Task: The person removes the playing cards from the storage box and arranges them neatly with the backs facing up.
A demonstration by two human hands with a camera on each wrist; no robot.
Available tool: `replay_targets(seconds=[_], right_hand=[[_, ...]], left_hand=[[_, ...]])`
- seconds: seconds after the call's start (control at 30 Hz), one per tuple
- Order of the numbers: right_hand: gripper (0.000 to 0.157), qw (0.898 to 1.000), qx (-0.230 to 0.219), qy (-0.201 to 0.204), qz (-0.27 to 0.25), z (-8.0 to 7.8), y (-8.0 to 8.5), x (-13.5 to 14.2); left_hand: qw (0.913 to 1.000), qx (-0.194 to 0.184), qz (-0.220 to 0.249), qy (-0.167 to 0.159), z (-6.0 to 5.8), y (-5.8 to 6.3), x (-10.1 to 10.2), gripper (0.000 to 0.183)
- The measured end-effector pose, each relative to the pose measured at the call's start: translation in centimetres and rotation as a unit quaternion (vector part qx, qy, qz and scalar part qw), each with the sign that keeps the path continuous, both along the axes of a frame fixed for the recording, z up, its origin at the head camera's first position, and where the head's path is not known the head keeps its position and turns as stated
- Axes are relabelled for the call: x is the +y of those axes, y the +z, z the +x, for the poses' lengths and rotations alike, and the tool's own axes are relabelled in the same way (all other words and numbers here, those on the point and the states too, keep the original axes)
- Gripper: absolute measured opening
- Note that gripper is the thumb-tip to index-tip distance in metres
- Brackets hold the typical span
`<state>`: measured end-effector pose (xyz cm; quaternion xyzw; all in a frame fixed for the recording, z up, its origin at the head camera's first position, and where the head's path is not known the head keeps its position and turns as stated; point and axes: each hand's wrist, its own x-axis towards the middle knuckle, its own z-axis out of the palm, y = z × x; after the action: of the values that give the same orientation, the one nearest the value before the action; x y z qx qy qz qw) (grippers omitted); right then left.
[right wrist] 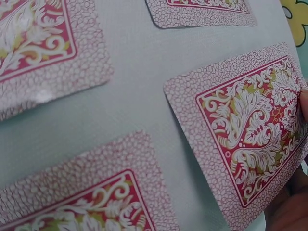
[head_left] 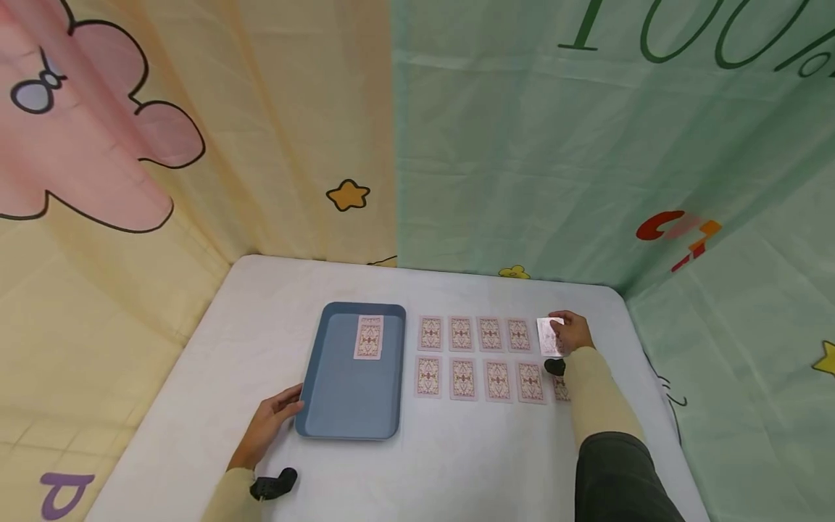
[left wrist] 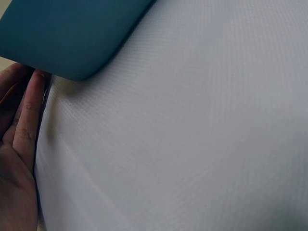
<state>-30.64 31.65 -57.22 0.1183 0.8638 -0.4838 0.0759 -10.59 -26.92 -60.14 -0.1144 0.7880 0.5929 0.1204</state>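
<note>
At the far right end of the back row, my right hand point(head_left: 572, 332) pinches a playing card point(head_left: 549, 338). In the right wrist view this playing card point(right wrist: 255, 130) shows its red and white patterned back and tilts up off the cloth, with a thumb or finger at its far side. My left hand point(head_left: 270, 420) touches the near left edge of a blue tray point(head_left: 349, 431). The left wrist view shows the fingers point(left wrist: 30, 115) fairly straight against the tray's corner point(left wrist: 72, 53). Inside the tray, towards its back, lies a face-down card stack or overlapping cards point(head_left: 369, 339).
Face-down cards lie in two rows right of the tray, a back row point(head_left: 460, 334) and a front row point(head_left: 498, 381). My right wrist partly covers the front row's last card point(head_left: 562, 389). Patterned curtains point(head_left: 509, 159) border the white-covered table point(head_left: 457, 464).
</note>
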Motion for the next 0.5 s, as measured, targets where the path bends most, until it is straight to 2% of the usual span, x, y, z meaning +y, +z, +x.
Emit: replay_targets(seconds=[0.4,0.5], right_hand=[[0.041,0.999,-0.042,-0.025,0.005,-0.53,-0.95,0.76],[0.043,0.999,-0.033,-0.022,0.011,-0.54,-0.8,0.74]], left_hand=[[0.9999,-0.004,-0.008,-0.007,0.05,0.31,0.14,0.055],[0.9999,-0.011,-0.004,-0.005,0.04,0.44,0.14,0.056]])
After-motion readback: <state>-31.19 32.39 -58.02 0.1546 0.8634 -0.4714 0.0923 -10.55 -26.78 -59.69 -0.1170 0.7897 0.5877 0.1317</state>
